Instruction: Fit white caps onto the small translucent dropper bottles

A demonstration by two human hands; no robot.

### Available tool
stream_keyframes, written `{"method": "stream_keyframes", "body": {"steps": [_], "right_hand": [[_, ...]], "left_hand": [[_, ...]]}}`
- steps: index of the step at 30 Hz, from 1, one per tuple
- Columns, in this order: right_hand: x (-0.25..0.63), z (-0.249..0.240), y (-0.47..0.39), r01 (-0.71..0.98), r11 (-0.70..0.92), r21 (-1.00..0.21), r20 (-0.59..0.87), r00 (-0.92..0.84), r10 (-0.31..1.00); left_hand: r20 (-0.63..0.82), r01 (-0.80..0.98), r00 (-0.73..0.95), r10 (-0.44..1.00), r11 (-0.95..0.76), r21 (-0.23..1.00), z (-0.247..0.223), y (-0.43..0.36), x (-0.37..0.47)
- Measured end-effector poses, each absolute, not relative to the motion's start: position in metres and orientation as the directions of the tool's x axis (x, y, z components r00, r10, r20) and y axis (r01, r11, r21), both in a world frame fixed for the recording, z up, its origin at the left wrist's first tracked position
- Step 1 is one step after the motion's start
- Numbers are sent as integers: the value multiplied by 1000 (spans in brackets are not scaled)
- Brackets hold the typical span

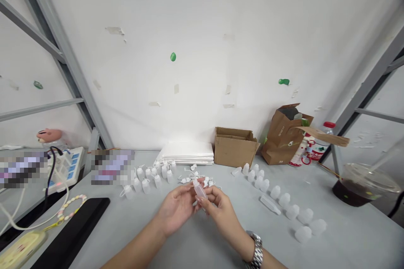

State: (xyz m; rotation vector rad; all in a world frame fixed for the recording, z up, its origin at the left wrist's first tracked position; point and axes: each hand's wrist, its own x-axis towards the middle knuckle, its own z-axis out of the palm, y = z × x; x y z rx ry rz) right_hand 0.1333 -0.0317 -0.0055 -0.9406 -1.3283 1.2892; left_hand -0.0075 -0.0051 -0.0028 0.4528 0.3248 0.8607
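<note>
A: Which step is this, do you think?

B: It seems the fitting of a part onto the small bottle (200,190). The left hand (176,209) and right hand (221,210) both have their fingers closed on it.

A: Where is the bottle exactly?

B: Between the fingertips of both hands, tilted. The next move probably needs a careful press or twist.

Bright, even light with soft shadows; wide-angle bending at the edges, pixelated patches at left
</note>
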Motion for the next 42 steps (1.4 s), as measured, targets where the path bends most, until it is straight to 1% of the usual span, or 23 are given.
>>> {"method": "stream_keyframes", "body": {"steps": [4, 6, 8, 13, 21, 25, 30, 35, 38, 42], "right_hand": [[136, -1, -29, -162, 81, -984, 116, -222, 968], [137, -1, -28, -171, 77, -982, 116, -232, 966], [137, -2, -28, -166, 80, -983, 118, -231, 966], [135, -4, -30, -130, 96, -987, 122, -209, 970], [133, 0, -37, 8, 183, -983, 182, -105, 978], [132, -1, -37, -24, 166, -986, 167, -112, 980], [133, -2, -36, -99, 110, -989, 123, -140, 982], [132, -1, -35, -137, 91, -986, 112, -155, 982], [133, -1, -35, -116, 106, -988, 122, -142, 982], [133, -3, -37, -24, 192, -981, 193, -105, 976]], "left_hand": [[-12, -601, 559, 829, 416, 682, 8, -8, -9], [4, -565, 549, 836, 368, 739, 11, -9, -10], [-3, -545, 541, 841, 353, 761, 11, -9, -10], [-43, -561, 505, 862, 365, 743, 6, -7, -11], [-107, -548, 450, 887, 369, 751, 4, -7, -6], [-118, -558, 464, 878, 392, 731, 3, -8, -5], [-130, -578, 526, 840, 466, 670, 0, -7, -5], [-140, -598, 524, 840, 480, 642, 1, -7, -4], [-138, -598, 511, 849, 466, 652, 2, -8, -5], [-91, -585, 490, 867, 404, 704, 4, -9, -5]]}}
